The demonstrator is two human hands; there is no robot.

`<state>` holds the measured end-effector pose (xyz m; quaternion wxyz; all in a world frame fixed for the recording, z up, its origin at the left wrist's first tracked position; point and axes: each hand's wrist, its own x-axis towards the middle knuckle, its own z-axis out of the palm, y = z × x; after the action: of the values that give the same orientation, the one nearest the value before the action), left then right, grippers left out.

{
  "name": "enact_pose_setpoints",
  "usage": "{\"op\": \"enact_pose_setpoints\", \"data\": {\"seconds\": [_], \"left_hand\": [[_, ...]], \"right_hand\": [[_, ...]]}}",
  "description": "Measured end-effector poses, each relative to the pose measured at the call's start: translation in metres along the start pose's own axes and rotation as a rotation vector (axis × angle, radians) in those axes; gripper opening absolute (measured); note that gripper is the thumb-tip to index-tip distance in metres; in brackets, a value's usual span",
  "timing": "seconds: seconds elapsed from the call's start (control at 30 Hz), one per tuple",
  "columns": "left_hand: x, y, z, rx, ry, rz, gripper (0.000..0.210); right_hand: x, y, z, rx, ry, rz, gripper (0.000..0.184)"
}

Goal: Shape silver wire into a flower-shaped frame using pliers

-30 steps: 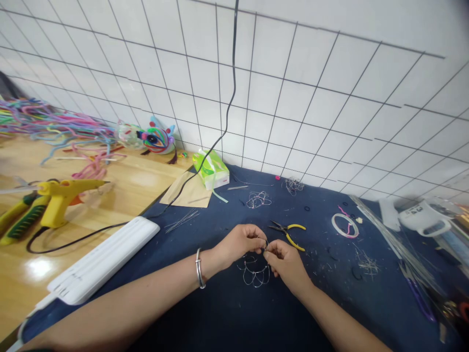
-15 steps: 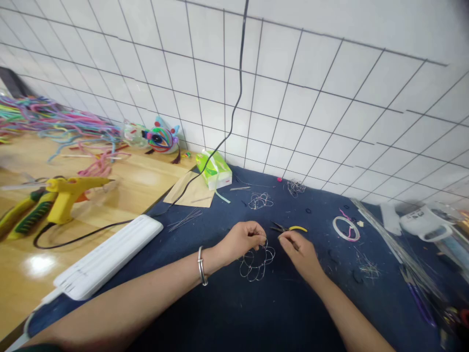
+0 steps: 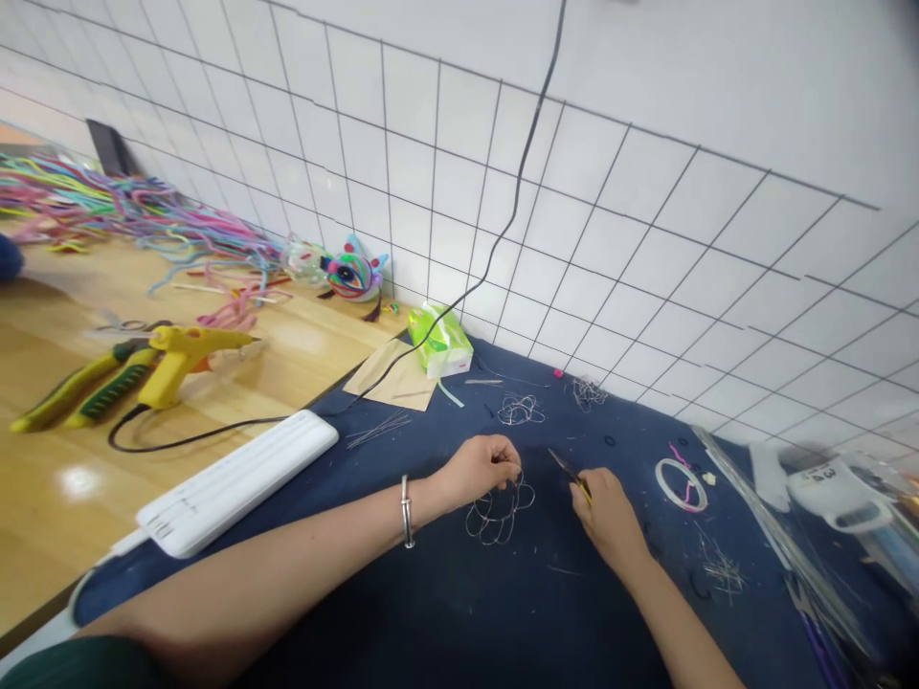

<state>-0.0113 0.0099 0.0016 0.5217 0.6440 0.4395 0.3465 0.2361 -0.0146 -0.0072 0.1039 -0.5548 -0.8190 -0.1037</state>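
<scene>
"What's at your worktop (image 3: 459, 622)?"

"One white power strip (image 3: 240, 483), one white mug (image 3: 833, 493) whose inside I can't see, one green tissue pack (image 3: 439, 346)."

"And what are you gripping?"

"My right hand (image 3: 609, 509) closes around one pair of pliers (image 3: 570, 471); my left hand (image 3: 480, 471) pinches one looped wire piece (image 3: 495, 520), its loops spread just below, left of the pliers and apart from them."

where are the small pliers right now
In the head view, the small pliers are in the right hand, right of centre, across from the wire loops in the left hand.
</scene>
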Motion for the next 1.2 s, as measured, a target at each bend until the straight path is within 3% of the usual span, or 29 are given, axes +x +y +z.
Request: {"op": "enact_pose_setpoints", "data": {"seconds": [0.1,0.17,0.33,0.73,0.97,1.2], "left_hand": [[0.002,-0.001,-0.001,0.002,0.002,0.007,0.012],[0.002,-0.003,-0.001,0.005,0.004,0.011,0.012],[0.004,-0.005,-0.002,0.002,-0.006,0.007,0.013],[0.007,-0.004,-0.005,-0.097,-0.088,-0.093,0.017],[0.008,-0.005,-0.009,-0.133,-0.134,-0.147,0.020],[0.009,-0.006,-0.010,-0.143,-0.158,-0.158,0.016]], "right_hand": [[-0.004,-0.015,-0.018,0.143,0.030,-0.049,0.026],[-0.007,-0.030,-0.028,0.177,0.024,-0.166,0.030],[-0.011,-0.053,-0.036,0.030,0.036,-0.236,0.023],[-0.015,-0.047,-0.030,-0.228,0.282,-0.339,0.034],[-0.015,-0.045,-0.031,-0.287,0.312,-0.402,0.038],[-0.010,-0.045,-0.042,-0.333,0.251,-0.508,0.037]]}}
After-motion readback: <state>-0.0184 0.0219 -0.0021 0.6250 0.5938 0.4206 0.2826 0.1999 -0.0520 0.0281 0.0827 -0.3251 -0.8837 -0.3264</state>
